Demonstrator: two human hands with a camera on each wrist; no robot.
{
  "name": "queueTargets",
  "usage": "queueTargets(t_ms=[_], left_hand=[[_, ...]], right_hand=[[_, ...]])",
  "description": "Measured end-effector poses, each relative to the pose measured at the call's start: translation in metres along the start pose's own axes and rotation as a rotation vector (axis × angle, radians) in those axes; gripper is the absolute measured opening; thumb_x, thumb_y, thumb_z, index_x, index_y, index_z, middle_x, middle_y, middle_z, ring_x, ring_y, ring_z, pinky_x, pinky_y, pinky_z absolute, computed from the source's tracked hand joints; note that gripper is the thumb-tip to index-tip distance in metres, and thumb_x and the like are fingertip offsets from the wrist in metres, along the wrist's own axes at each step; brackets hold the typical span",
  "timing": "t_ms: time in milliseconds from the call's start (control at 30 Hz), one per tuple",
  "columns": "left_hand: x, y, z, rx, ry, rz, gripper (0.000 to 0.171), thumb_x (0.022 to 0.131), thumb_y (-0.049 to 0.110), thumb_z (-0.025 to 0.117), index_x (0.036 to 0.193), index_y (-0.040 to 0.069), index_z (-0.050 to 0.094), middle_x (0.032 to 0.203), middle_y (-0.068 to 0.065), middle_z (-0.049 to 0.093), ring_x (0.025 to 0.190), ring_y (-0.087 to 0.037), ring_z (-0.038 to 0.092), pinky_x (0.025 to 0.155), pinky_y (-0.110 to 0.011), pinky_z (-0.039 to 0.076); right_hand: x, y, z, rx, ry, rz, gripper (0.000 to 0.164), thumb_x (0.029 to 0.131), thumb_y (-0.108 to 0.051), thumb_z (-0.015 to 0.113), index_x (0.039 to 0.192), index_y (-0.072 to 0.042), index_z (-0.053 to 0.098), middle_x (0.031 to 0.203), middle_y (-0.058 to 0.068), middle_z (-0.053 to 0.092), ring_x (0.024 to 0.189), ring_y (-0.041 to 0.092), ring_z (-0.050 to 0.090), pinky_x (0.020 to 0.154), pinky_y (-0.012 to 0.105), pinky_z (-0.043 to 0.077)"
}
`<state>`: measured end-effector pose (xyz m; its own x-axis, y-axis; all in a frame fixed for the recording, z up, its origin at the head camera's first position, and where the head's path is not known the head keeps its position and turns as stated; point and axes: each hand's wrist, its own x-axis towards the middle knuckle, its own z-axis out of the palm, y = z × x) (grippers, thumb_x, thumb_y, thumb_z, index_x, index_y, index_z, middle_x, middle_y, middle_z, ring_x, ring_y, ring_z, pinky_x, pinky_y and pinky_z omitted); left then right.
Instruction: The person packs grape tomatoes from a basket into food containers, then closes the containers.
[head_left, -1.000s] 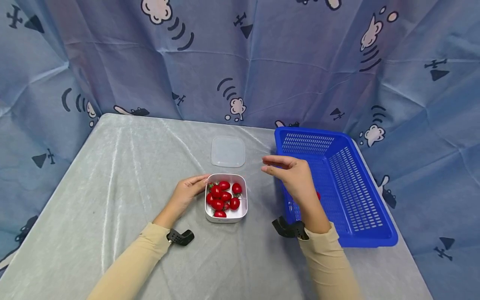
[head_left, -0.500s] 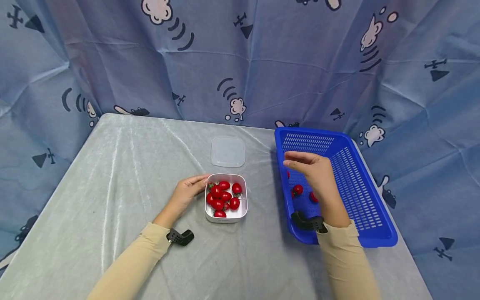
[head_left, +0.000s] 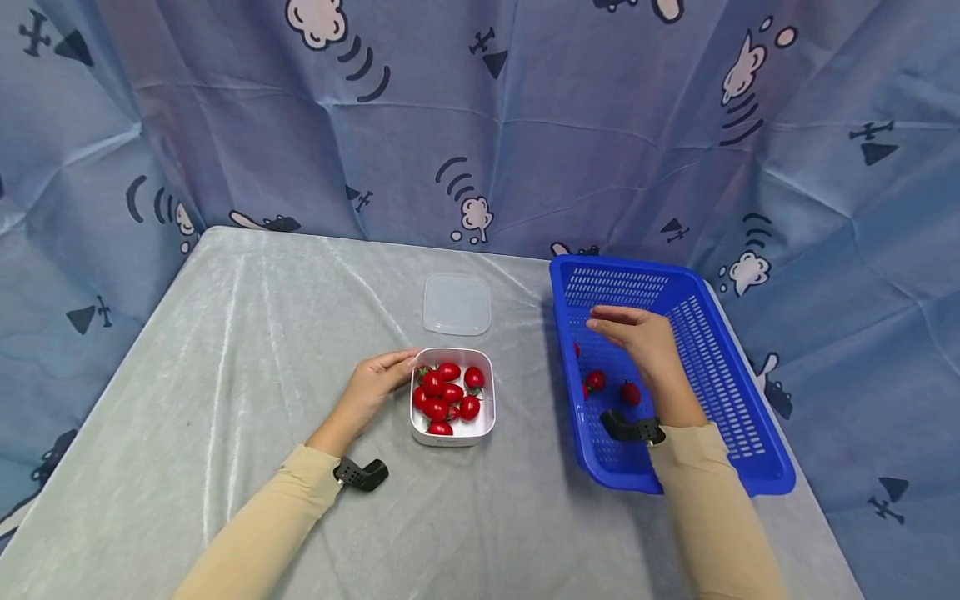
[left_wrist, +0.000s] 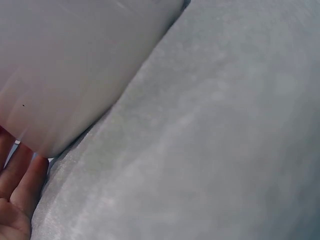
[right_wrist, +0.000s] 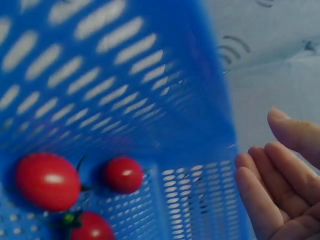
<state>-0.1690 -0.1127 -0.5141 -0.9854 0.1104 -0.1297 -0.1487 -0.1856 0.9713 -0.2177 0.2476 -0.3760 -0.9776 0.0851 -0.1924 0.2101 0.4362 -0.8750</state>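
Observation:
A white square box [head_left: 480, 421] holding several cherry tomatoes [head_left: 452, 392] stands near the table's middle. My left hand [head_left: 372, 382] rests at its back left corner, fingers extended against the wall. In the left wrist view, the fingertips [left_wrist: 36, 172] touch the box's pale side. My right hand [head_left: 642, 343] hovers over the blue basket [head_left: 693, 479], thumb apart from the fingers, nothing between them. Below it, a few tomatoes [head_left: 596, 380] lie on the basket floor, near its left wall. The right wrist view shows a red tomato [right_wrist: 47, 181] with a green stem close by.
A clear plastic lid [head_left: 457, 305] lies flat behind the box. Grey cloth [head_left: 247, 400] covers the table. The basket's raised, slotted walls stand at the table's right side. A blue patterned curtain [head_left: 420, 125] hangs behind the table.
My right hand has moved right from beside the basket's left wall to over its inside, uncovering the tomatoes there. The left hand and the box have stayed put.

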Motion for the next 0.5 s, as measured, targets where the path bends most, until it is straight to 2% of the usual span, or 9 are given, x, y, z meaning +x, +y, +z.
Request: queueTargets(t_ms=[233, 400, 500], left_hand=[[0.0, 0.001, 0.001, 0.004, 0.004, -0.01, 0.041, 0.099, 0.013, 0.061, 0.132, -0.01, 0.057, 0.119, -0.001, 0.071, 0.097, 0.002, 0.065, 0.092, -0.018, 0.055], [0.0, 0.001, 0.001, 0.004, 0.007, -0.01, 0.041, 0.098, 0.013, 0.061, 0.131, -0.011, 0.057, 0.118, 0.0, 0.072, 0.097, 0.003, 0.065, 0.092, -0.017, 0.055], [0.0, 0.001, 0.001, 0.001, 0.008, -0.009, 0.041, 0.098, 0.012, 0.061, 0.131, -0.011, 0.057, 0.116, 0.002, 0.072, 0.097, 0.003, 0.065, 0.092, -0.017, 0.055]], right_hand=[[0.016, 0.012, -0.003, 0.038, -0.084, 0.045, 0.055, 0.09, -0.027, 0.074, 0.134, 0.003, 0.059, 0.09, -0.023, 0.069, 0.087, -0.009, 0.066, 0.09, 0.015, 0.054], [0.023, 0.018, -0.004, 0.016, -0.131, 0.068, 0.057, 0.09, -0.028, 0.075, 0.136, 0.001, 0.058, 0.09, -0.024, 0.068, 0.089, -0.009, 0.066, 0.099, 0.022, 0.052], [0.027, 0.022, -0.003, -0.014, -0.165, 0.085, 0.059, 0.09, -0.031, 0.075, 0.137, 0.0, 0.058, 0.097, -0.019, 0.069, 0.09, -0.008, 0.066, 0.105, 0.028, 0.049]])
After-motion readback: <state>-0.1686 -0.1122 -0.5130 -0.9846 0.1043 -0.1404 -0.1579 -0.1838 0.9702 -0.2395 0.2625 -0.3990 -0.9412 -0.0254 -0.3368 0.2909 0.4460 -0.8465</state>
